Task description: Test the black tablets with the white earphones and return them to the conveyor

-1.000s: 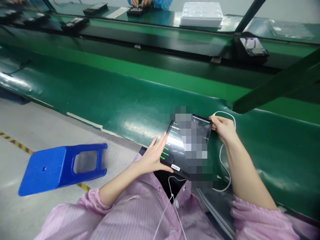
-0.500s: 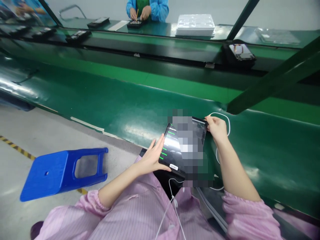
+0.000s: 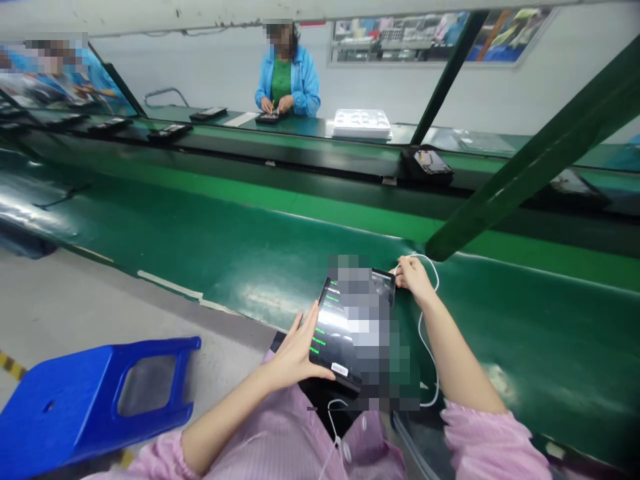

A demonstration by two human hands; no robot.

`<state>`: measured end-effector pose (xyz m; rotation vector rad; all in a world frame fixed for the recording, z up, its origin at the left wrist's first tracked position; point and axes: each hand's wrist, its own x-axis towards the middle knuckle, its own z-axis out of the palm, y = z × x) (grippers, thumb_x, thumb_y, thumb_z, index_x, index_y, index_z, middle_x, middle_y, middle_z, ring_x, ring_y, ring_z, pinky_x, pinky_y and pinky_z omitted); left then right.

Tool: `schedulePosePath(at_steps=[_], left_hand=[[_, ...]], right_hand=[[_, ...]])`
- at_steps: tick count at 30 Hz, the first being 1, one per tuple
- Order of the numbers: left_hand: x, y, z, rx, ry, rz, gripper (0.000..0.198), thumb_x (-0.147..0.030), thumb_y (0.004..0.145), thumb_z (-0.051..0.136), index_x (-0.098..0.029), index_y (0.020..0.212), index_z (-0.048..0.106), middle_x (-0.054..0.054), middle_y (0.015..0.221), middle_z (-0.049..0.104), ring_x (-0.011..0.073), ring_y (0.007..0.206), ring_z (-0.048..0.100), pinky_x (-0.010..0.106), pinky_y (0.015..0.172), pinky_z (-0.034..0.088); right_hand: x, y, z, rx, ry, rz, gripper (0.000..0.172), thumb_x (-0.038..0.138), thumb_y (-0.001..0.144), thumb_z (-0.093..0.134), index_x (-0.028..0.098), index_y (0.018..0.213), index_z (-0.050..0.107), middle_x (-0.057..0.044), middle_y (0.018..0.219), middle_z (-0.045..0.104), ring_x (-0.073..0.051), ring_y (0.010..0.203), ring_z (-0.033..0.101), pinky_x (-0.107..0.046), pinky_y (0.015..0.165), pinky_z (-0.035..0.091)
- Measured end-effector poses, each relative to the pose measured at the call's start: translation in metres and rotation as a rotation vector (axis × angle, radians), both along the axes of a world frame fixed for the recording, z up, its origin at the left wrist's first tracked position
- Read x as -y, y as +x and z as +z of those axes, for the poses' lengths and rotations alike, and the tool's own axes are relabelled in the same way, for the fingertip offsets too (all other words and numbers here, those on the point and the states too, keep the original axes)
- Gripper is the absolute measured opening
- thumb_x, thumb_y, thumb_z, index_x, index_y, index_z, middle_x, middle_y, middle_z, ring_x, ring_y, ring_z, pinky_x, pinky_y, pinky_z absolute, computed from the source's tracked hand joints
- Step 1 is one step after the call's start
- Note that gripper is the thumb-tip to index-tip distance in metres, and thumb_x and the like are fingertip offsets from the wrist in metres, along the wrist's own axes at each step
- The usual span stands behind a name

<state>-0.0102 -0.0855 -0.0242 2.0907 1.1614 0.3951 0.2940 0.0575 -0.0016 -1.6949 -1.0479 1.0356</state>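
A black tablet (image 3: pixel 333 333) with green lines of text on its screen is tilted over the bench's front edge; blurring blocks cover part of it. My left hand (image 3: pixel 299 353) grips its left side, the thumb on the lower edge and the fingers along the side. At the upper right corner, my right hand (image 3: pixel 411 277) pinches the end of a white cable (image 3: pixel 436 273) against the tablet's edge. Whether the plug sits inside the port is hidden by the fingers. Another white cord (image 3: pixel 336 427) hangs by my chest, just below the tablet.
A green bench (image 3: pixel 225 247) runs across. Behind it, a dark conveyor (image 3: pixel 320 170) carries open devices (image 3: pixel 429 165). Slanting green posts (image 3: pixel 525 167) rise at right. A blue stool (image 3: pixel 60 407) stands at left. Across the line, a co-worker (image 3: pixel 290 73) works near white trays (image 3: pixel 363 123).
The camera has tipped upward, so the hands and tablet sit lower in view and more background shows. Both hands keep their places on the tablet and cable.
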Motion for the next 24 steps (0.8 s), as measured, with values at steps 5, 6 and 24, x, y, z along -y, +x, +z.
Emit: schedulePosePath(at_steps=[5, 6, 24], left_hand=[[0.008, -0.006, -0.001, -0.005, 0.015, -0.007, 0.160, -0.059, 0.052, 0.087, -0.026, 0.144, -0.038, 0.027, 0.161, 0.004, 0.0398, 0.149, 0.010, 0.068, 0.120, 0.015], [0.009, -0.008, -0.002, -0.007, 0.023, -0.007, 0.160, -0.060, 0.051, 0.088, -0.026, 0.144, -0.039, 0.027, 0.161, 0.005, 0.0406, 0.149, 0.011, 0.068, 0.119, 0.016], [0.016, -0.012, -0.012, 0.037, 0.057, 0.061, 0.149, -0.053, 0.058, 0.087, -0.028, 0.151, -0.027, 0.024, 0.162, 0.011, 0.0422, 0.148, 0.017, 0.068, 0.118, 0.019]], right_hand=[[0.018, 0.002, 0.005, -0.177, -0.004, -0.088, 0.022, 0.040, 0.085, 0.064, 0.020, 0.083, 0.052, -0.003, 0.079, 0.069, -0.008, 0.051, 0.060, -0.018, 0.051, 0.052], [0.020, 0.001, 0.005, -0.199, -0.001, -0.104, 0.021, 0.038, 0.084, 0.065, 0.020, 0.083, 0.054, -0.003, 0.079, 0.068, -0.008, 0.054, 0.061, -0.017, 0.053, 0.053], [-0.002, 0.007, 0.032, -0.283, -0.181, 0.001, 0.025, 0.023, 0.094, 0.061, 0.014, 0.071, 0.063, 0.000, 0.064, 0.058, -0.004, 0.048, 0.050, -0.010, 0.043, 0.040]])
